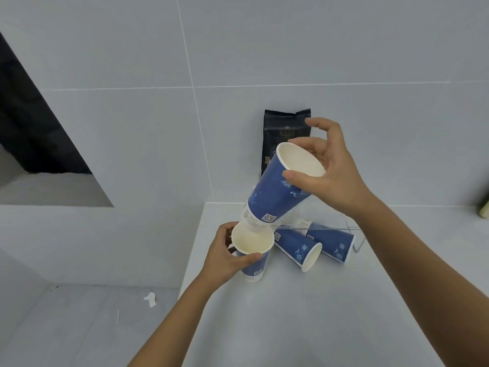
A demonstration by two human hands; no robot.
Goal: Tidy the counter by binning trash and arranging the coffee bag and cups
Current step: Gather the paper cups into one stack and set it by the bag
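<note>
At the bench (291, 313), I hold two blue paper cups mid-stack: my left hand (225, 256) wraps its fingers (251, 256) round an upright cup (252, 250) near the bench's left edge, steadying it mouth-up so it can receive the next one, while my right hand (330, 168) pinches a second cup (280, 186) near the rim between thumb and fingertips. That rim grip leaves the cup's narrow base free, and the base is tilted down and left so that it just meets the mouth of the lower cup; it is not yet seated, and I judge that the upper cup must be brought upright before it will slide in. Two more cups (299, 247) (330, 242) lie on their sides just behind, touching or nearly touching a thin wire stand (357, 245), presumably waiting their turn for the stack. The dark coffee bag (285, 131) stands upright against the tiled wall at the back of the bench, partly hidden by the raised cup. A scrap of white paper (150, 299) lies on the floor to the left, trash that I take to be still unbinned.
</note>
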